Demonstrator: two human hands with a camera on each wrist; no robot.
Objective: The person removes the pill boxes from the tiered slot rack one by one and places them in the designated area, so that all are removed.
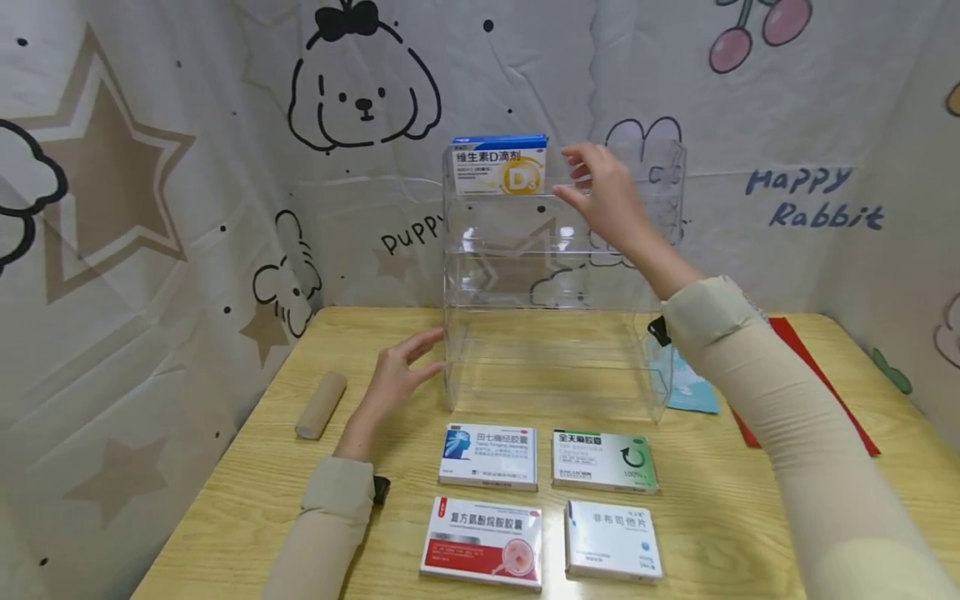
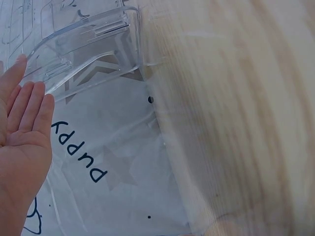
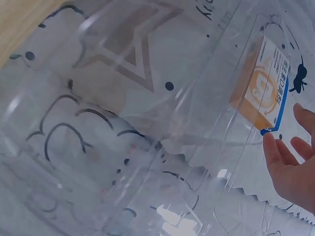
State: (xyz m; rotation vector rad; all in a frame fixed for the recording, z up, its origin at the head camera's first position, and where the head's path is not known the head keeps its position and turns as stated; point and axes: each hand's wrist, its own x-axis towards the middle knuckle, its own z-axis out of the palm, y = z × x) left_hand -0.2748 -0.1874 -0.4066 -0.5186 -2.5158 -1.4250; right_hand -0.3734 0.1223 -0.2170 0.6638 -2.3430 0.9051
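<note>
A vitamin D drops box (image 1: 500,166), white with a blue top and yellow print, stands upright on the top tier of a clear acrylic rack (image 1: 555,252), at its left end. My right hand (image 1: 603,192) is just right of that box, fingers apart and slightly bent, holding nothing. In the right wrist view, the fingertips (image 3: 269,140) come close to a lower corner of the box; whether they touch cannot be told. My left hand (image 1: 397,367) reaches to the rack's left side panel with fingers extended. From the left wrist view, the palm looks free of any object.
Medicine boxes lie flat before the rack: a blue-white one (image 1: 488,456), a green-white one (image 1: 604,461), a red-white one (image 1: 482,543) and a white one (image 1: 612,541). A cardboard tube (image 1: 321,405) lies left; a light-blue packet (image 1: 692,385) and red sheet (image 1: 813,375) lie right.
</note>
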